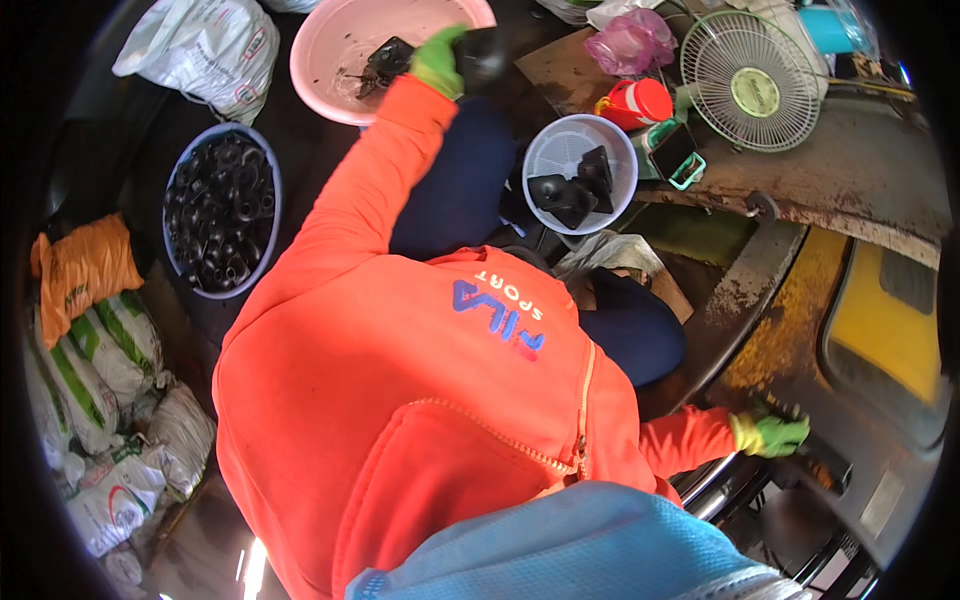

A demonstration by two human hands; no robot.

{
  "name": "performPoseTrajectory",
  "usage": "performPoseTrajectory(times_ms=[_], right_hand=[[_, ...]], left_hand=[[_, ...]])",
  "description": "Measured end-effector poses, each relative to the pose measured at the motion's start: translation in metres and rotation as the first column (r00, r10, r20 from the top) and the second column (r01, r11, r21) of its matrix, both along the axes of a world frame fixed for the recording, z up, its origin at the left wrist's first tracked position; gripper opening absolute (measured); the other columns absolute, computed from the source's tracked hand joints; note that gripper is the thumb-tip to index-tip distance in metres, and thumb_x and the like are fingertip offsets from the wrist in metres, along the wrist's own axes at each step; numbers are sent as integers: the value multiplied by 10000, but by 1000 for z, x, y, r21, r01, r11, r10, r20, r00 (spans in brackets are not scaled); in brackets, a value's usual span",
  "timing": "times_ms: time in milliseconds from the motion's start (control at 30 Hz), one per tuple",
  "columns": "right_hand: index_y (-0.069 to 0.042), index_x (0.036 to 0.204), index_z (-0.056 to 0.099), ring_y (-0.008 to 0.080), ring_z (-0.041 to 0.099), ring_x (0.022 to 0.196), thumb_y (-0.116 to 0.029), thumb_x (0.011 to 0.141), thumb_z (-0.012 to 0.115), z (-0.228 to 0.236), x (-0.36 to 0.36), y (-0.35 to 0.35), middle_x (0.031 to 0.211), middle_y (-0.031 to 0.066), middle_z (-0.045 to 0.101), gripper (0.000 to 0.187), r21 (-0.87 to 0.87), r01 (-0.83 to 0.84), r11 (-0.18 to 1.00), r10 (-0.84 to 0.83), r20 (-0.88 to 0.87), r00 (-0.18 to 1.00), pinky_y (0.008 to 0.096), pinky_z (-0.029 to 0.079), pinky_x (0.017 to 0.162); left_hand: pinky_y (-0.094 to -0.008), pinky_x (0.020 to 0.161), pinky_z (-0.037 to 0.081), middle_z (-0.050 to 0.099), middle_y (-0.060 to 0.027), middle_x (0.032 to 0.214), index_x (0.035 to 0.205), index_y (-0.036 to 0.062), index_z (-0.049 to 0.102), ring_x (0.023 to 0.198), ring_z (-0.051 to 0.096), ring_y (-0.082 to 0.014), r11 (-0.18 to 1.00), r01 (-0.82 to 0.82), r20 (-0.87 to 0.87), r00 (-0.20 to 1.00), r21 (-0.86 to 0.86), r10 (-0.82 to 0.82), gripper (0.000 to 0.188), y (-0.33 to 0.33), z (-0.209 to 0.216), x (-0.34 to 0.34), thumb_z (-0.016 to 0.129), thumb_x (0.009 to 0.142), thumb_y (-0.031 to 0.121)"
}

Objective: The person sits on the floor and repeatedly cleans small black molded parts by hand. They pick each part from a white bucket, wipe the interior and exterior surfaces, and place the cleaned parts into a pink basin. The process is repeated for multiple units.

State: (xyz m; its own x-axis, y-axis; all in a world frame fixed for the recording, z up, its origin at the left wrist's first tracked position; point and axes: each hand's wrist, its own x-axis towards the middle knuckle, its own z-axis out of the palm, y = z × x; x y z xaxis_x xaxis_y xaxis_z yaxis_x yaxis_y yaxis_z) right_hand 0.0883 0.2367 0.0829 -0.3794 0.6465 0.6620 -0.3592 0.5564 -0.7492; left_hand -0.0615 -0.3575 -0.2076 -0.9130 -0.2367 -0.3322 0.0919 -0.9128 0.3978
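Observation:
My left hand (438, 62), in a green glove, is closed on a black plastic part (483, 55), smeared by motion, at the right rim of a pink basin (318, 85). Inside that basin lie more black pieces (391, 58). Off to the right, my right hand (772, 435), gloved in green too, grips the edge of a yellow and grey machine door (880, 350); its fingertips are partly hard to make out. Between my arms stands a pale blue basket (632, 165) holding several black square-mouthed parts (572, 203).
At left, a blue-rimmed tub (207, 292) is full of black tubular pieces. White sacks (95, 370) and an orange sack (88, 275) are piled beyond. A desk fan (752, 85), a red-lidded container (640, 102), a phone (672, 150) and a pink plastic bag (630, 42) stand at upper right.

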Motion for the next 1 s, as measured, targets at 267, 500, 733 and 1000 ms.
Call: performPoseTrajectory(times_ms=[267, 500, 733, 1000], right_hand=[[-31, 1105, 642, 194, 579, 597, -312, 963, 590, 9, 29, -70, 748, 93, 609, 318, -55, -94, 994, 77, -259, 963, 323, 483, 485], [32, 1139, 603, 118, 390, 426, -175, 991, 522, 56, 42, -22, 662, 55, 464, 267, 505, -117, 855, 197, -109, 974, 246, 389, 388], [-19, 1130, 590, 87, 299, 434, -309, 1035, 441, 73, 104, 10, 642, -1, 402, 340, 171, -703, 691, 716, -23, 698, 238, 284, 403], [-33, 1188, 570, 216, 546, 762, -355, 1017, 438, 62, 173, -17, 884, 96, 555, 387, 133, -333, 934, 353, -179, 918, 340, 480, 671]], left_hand=[[-357, 935, 522, 628, -84, 1228, 1281, 83, 559, 1081, 640, -209, -111, -361, -233, 777, -926, -584, 585, 153, 3, 41, 797, 759, 196], [-364, 946, 498, 632, -99, 1213, 1251, 77, 597, 1067, 621, -198, 148, 434, 61, 431, -889, -901, 333, 190, -9, 50, 582, 925, 144], [-362, 937, 498, 636, -96, 1201, 1245, 78, 599, 1059, 622, -194, -73, 455, 261, 366, -888, -893, 335, 188, -10, 55, 589, 919, 153], [-359, 926, 498, 640, -93, 1186, 1238, 79, 601, 1050, 622, -190, -146, 458, 335, 364, -877, -869, 337, 192, -23, 50, 598, 912, 164]])
